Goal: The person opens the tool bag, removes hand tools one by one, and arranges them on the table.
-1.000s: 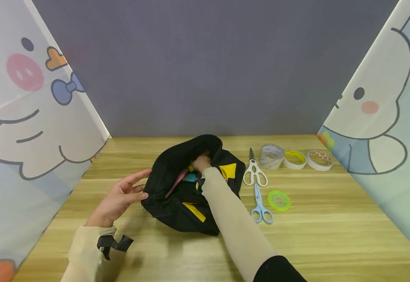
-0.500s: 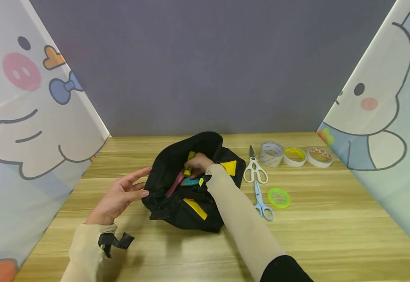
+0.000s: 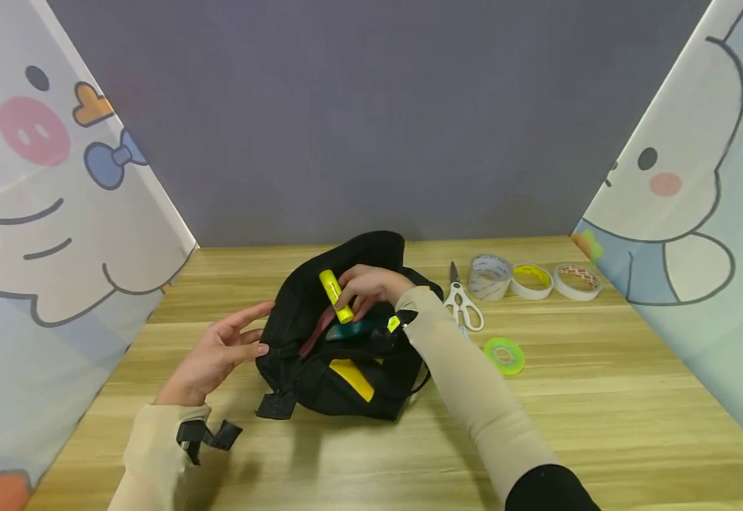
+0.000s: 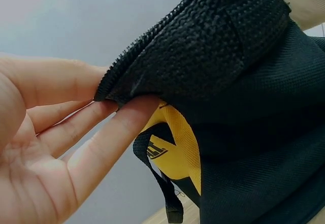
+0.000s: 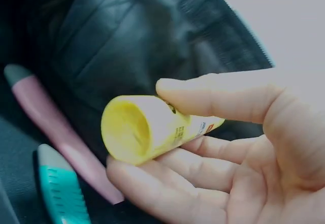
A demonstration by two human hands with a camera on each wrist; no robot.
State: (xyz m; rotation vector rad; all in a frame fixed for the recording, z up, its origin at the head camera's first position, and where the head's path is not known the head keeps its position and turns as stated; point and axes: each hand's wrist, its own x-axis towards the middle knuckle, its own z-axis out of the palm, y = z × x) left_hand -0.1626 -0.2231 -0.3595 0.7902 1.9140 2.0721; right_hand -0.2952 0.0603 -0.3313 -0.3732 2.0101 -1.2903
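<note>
A black zippered bag (image 3: 339, 397) with yellow patches stands open on the table. My left hand (image 3: 218, 355) pinches its left rim; in the left wrist view, thumb and fingers lie on either side of the zipper edge (image 4: 147, 41). Over the bag's mouth, my right hand (image 3: 371, 287) holds a yellow glue stick (image 3: 336, 296) between thumb and fingers. The right wrist view shows the glue stick's (image 5: 127, 132) hollow end. Inside the bag lie a slim pink tool with a grey tip (image 5: 61, 127) and a ribbed teal tool with a grey end (image 5: 63, 193).
Right of the bag lie white-handled scissors (image 3: 463, 305) and a green tape roll (image 3: 504, 356). Clear tape (image 3: 490, 278) and two white tape rolls, one with a yellow core (image 3: 531, 281), the other red-printed (image 3: 577, 282), stand behind. Blue scissors are mostly hidden by the right arm.
My right hand has risen from deep inside the bag, bringing the glue stick up into sight. The left hand keeps its place on the rim. A strap end now hangs out at the bag's front left.
</note>
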